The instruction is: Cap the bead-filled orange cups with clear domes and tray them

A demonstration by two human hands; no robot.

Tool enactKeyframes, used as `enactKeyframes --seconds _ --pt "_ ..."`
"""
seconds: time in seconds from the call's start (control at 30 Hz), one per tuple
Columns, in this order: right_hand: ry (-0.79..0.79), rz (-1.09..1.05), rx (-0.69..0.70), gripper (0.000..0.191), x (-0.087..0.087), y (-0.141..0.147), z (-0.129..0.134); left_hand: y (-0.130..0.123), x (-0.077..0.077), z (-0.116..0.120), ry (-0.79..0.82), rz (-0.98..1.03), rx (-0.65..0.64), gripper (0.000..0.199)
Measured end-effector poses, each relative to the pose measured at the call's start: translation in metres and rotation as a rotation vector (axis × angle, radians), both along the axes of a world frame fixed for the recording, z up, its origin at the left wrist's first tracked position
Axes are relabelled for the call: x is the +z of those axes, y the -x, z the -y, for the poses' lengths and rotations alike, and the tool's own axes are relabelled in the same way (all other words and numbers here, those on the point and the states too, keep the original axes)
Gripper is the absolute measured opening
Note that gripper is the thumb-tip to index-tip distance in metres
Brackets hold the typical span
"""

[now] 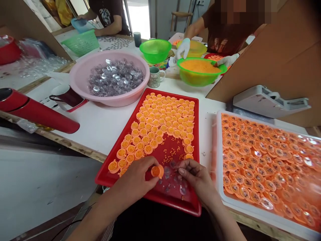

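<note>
The left hand (136,177) grasps 1 orange cup (155,171) above the red tray (173,202); whether the right hand (198,179) holds something, I cannot tell.

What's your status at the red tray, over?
Left hand holding orange cup. Right hand near clear discs, grip unclear. Loose orange beads scattered on red tray.

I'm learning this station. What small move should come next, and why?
Probably bring a clear disc to the orange cup: the left hand holds that cup, and loose discs lie on the red tray beside the right hand. Whether it pinches one is hard to tell.
</note>
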State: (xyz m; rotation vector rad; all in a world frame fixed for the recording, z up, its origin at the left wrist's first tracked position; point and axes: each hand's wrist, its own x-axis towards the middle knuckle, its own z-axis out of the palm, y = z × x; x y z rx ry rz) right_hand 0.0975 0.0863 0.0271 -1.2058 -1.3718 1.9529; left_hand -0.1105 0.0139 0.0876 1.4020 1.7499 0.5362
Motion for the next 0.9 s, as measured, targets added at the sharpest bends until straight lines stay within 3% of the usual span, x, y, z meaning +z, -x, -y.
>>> enactKeyframes --seconds 0.1,0.2,0.37,0.5,0.73,0.9 --pt "0.161 -0.164 -0.086 0.023 0.004 -0.005 -0.002 -0.009 -0.002 -0.017 -0.011 0.174 0.094 0.017" --pt "0.223 -0.290 -0.130 0.024 0.010 -0.007 -0.003 -0.019 -0.008 -0.032 -0.079 0.254 0.151 0.027" --pt "0.146 -0.311 -0.186 0.022 0.016 -0.005 -0.001 -0.036 -0.019 -0.045 -0.034 0.409 0.242 0.025" --pt "0.128 -0.260 -0.233 0.023 0.010 -0.001 0.000 -0.045 -0.027 -0.045 0.051 0.601 0.342 0.036" --pt "0.070 -0.204 -0.252 0.018 -0.001 0.002 -0.004 -0.051 -0.023 -0.038 0.173 0.942 0.459 0.041" --pt "-0.112 -0.031 -0.255 0.016 0.004 0.006 -0.005 -0.053 -0.026 -0.032 0.123 0.751 0.326 0.041"
